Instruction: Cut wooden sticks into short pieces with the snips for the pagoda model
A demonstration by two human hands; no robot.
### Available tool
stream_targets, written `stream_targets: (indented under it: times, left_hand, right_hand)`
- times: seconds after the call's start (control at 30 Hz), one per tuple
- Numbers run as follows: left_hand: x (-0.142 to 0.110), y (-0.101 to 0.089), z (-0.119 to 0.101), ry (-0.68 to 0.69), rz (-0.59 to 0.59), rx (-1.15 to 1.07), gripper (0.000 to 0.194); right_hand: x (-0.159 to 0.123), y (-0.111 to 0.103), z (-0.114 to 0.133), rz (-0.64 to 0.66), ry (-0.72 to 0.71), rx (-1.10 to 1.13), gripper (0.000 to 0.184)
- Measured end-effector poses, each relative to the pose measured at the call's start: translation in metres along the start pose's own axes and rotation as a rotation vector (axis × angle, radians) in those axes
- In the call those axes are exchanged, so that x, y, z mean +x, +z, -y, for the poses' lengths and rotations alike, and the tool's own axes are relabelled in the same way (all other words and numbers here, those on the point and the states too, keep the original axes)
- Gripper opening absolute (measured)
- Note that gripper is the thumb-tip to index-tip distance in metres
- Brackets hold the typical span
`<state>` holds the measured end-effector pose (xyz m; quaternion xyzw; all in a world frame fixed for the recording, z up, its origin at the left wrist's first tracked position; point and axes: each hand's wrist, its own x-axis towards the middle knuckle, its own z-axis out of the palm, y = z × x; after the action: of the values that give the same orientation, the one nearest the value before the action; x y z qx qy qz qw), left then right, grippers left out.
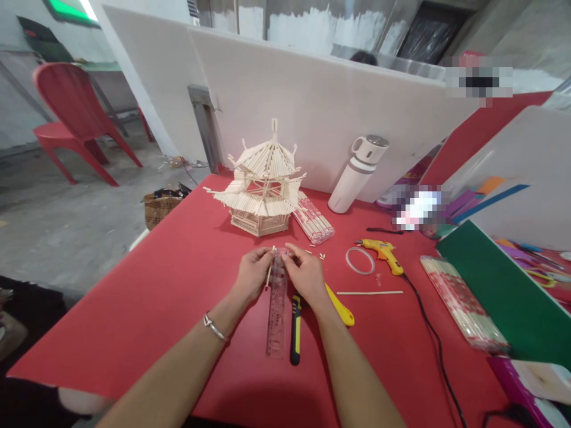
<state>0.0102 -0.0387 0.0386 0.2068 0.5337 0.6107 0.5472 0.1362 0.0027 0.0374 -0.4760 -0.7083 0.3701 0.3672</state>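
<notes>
My left hand (pixel 256 271) is closed, thumb and fingers pinching a short wooden stick (pixel 268 277) beside a clear ruler (pixel 276 321). My right hand (pixel 307 274) grips the ruler's far end between thumb and fingers; its fingertips nearly meet those of my left hand. The ruler points towards me on the red table. Just right of it lies a black and yellow utility knife (pixel 295 333). A yellow handle (pixel 342 308) shows partly from under my right forearm. Beyond my hands stands a two-tiered pagoda model (pixel 263 202) built of thin wooden sticks.
A yellow glue gun (pixel 383 252) with a black cord, a clear tape ring (pixel 360 261) and a single stick (pixel 370 292) lie to the right. Packs of sticks (pixel 461 303) sit farther right. A white thermos (pixel 354 178) stands against the white partition (pixel 285 83).
</notes>
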Motion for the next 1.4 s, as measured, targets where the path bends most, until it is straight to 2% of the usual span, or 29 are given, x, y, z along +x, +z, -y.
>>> stream_targets:
  times: [0.77, 0.9, 1.0, 1.13, 1.2, 1.3, 1.4]
  left_hand:
    - [-0.001, 0.000, -0.004, -0.043, 0.030, -0.028, 0.035]
    - [0.001, -0.001, -0.001, 0.001, -0.034, 0.043, 0.037]
    - [0.002, -0.004, 0.002, 0.078, -0.105, 0.184, 0.039]
    - [0.008, 0.000, 0.003, 0.133, -0.048, 0.363, 0.036]
    - [0.017, 0.010, 0.000, 0.261, -0.003, 0.503, 0.030]
    - [0.042, 0.033, -0.005, 0.530, 0.046, 0.770, 0.015]
    - [0.070, 0.054, -0.007, 0.541, 0.149, 0.985, 0.013]
  right_hand:
    - [0.001, 0.001, 0.003, -0.014, 0.044, 0.097, 0.036]
    - [0.003, 0.000, 0.004, -0.036, 0.058, 0.086, 0.038]
    - [0.004, -0.016, 0.003, -0.082, 0.111, 0.132, 0.042]
    - [-0.002, -0.057, -0.011, -0.142, 0.251, 0.278, 0.049]
    - [-0.008, -0.078, -0.023, -0.218, 0.301, 0.314, 0.052]
    - [-0.016, -0.100, -0.038, -0.334, 0.327, 0.377, 0.056]
    - [-0.019, -0.108, -0.045, -0.399, 0.304, 0.421, 0.059]
